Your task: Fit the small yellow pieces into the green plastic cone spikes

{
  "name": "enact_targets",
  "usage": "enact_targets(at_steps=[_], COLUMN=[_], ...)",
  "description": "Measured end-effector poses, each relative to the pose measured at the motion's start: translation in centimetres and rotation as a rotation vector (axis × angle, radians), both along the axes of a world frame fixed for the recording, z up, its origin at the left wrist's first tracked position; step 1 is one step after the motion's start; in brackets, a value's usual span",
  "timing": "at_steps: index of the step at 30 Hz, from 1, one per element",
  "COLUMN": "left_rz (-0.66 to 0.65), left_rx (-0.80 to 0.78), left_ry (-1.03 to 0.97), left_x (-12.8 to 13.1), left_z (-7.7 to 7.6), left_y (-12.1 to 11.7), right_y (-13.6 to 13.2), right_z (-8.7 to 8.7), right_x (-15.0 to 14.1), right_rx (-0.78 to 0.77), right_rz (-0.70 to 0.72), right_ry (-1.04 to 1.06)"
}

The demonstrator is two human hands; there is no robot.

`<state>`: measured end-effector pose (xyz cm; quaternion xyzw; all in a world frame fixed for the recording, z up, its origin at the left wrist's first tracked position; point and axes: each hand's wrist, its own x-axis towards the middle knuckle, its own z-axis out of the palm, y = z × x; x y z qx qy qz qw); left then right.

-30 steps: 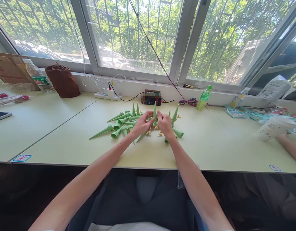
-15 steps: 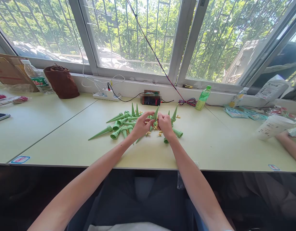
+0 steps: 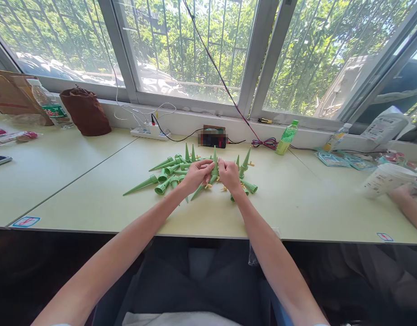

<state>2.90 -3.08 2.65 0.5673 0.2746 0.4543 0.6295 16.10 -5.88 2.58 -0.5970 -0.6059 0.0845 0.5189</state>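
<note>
In the head view my left hand [image 3: 196,176] is closed around a green plastic watering spike [image 3: 215,157], its point facing up. Close against its right side, my right hand [image 3: 230,175] is pinched shut; whatever lies between those fingers is hidden. Several more green spikes [image 3: 140,185] lie scattered left of and beneath my hands, some with open, threaded round ends. Beyond my right hand other spikes [image 3: 245,164] stand point up, one with a small yellow valve [image 3: 251,164] at its side. Loose yellow valves [image 3: 208,186] sit on the table between my wrists.
A meter-like device [image 3: 212,138] and a white power strip [image 3: 150,132] sit along the wall. A green bottle [image 3: 287,138], coiled cable [image 3: 264,144] and brown bag [image 3: 86,112] stand at the back. At right, another person's hand [image 3: 401,194] is beside a white cup [image 3: 381,181].
The spike in my left hand has gone from leaning right to nearly upright and shifted slightly left. My right hand stays pinched beside it.
</note>
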Motion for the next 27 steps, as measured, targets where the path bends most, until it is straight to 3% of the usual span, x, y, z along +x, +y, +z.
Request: enact_targets(at_steps=[2, 5, 15, 27], left_rz=[-0.058, -0.093, -0.091, -0.097], left_rx=[-0.117, -0.165, -0.013, -0.002], left_ry=[-0.018, -0.038, 0.048, 0.092], left_x=[-0.2, -0.4, -0.5, -0.7], left_z=[0.1, 0.3, -0.6, -1.2], left_y=[0.1, 0.2, 1.0, 1.2], right_y=[0.0, 0.1, -0.7, -0.6], right_z=[-0.1, -0.3, 0.2, -0.2], right_x=[0.0, -0.1, -0.5, -0.6], right_rx=[0.031, 0.039, 0.056, 0.023], right_rz=[0.012, 0.016, 0.110, 0.085], right_ry=[-0.041, -0.058, -0.096, -0.224])
